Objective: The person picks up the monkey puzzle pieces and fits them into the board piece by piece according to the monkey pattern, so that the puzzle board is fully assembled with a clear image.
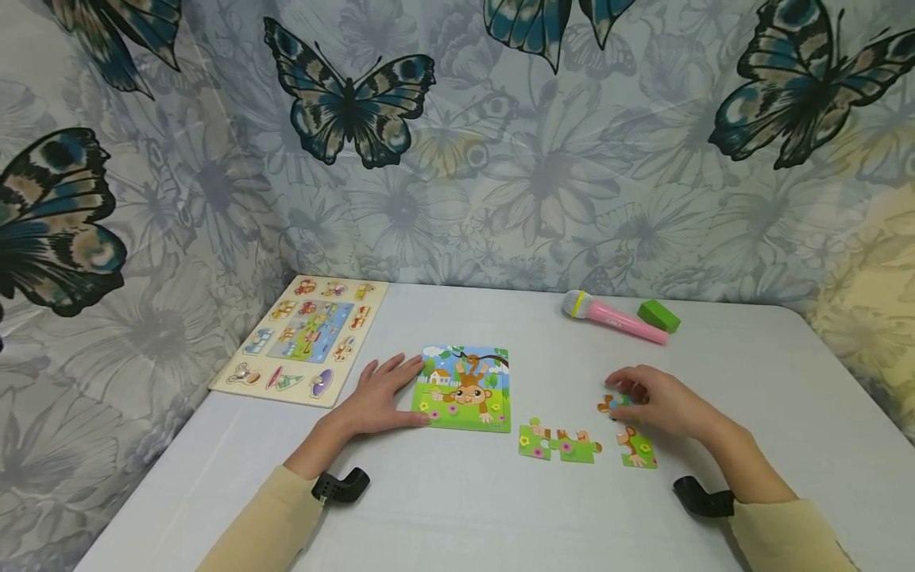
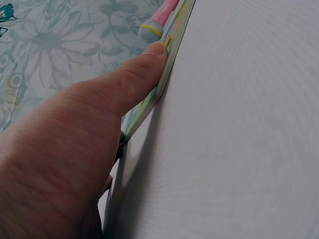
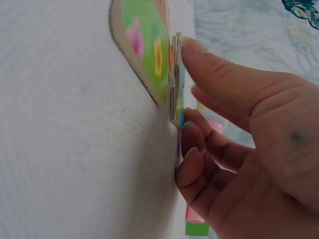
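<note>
In the head view my left hand (image 1: 375,403) rests at the left side of a square monkey picture puzzle (image 1: 465,389), fingers extended along its edge. The thumb lies on the puzzle's lower left part, and the left wrist view shows its tip on the board's border. To the right, my right hand (image 1: 661,401) pinches a small puzzle piece (image 3: 177,82) between thumb and fingers, partly hidden by them in the head view. Just below it lies a corner piece (image 1: 639,450) with a monkey's face and hand. Two joined green pieces (image 1: 575,451) lie between the hands.
A large cream picture board (image 1: 372,318) lies at the back left. At the back right are a pink toy microphone (image 1: 618,318) and a green block (image 1: 659,315). A butterfly-patterned wall covering (image 1: 443,214) rises behind the white table (image 1: 443,516).
</note>
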{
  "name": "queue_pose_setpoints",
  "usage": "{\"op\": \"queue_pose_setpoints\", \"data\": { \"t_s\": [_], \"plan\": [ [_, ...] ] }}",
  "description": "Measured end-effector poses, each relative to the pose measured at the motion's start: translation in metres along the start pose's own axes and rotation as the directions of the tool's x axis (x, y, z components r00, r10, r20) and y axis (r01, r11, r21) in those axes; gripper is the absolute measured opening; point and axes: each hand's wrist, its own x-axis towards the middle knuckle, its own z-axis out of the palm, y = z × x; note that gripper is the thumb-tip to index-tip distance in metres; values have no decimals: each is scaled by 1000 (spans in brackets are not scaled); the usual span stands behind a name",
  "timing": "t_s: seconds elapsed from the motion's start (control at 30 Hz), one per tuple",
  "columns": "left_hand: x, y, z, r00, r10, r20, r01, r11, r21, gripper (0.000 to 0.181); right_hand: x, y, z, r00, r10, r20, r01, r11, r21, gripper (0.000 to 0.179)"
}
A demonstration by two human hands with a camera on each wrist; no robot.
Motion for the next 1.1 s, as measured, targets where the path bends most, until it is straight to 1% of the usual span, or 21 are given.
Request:
{"op": "queue_pose_setpoints", "data": {
  "t_s": [0.23,0.47,0.77,0.9,1.1],
  "plan": [
    [-1,2,-1,1000,-3,2,4,1000,-21,97,-1,-1,-1,1000,-1,18,2,1000,-24,44],
    [-3,-1,-1,1000,1,-1,-1,1000,-12,97,1,-5,-1,999,-4,35,5,1000,-29,41],
    [-2,-1,-1,1000,11,-8,-12,1000,-5,96,0,-8,-1,1000,6,29,-5,1000,-30,35],
    [-1,-2,-1,1000,11,-1,-11,1000,-1,96,-1,-7,-1,1000,13,22,-12,999,-30,33],
    [0,-1,0,1000,13,-2,-13,1000,-6,96,-3,-4,-2,1000,-7,-8,6,999,-50,30]
  ]
}}
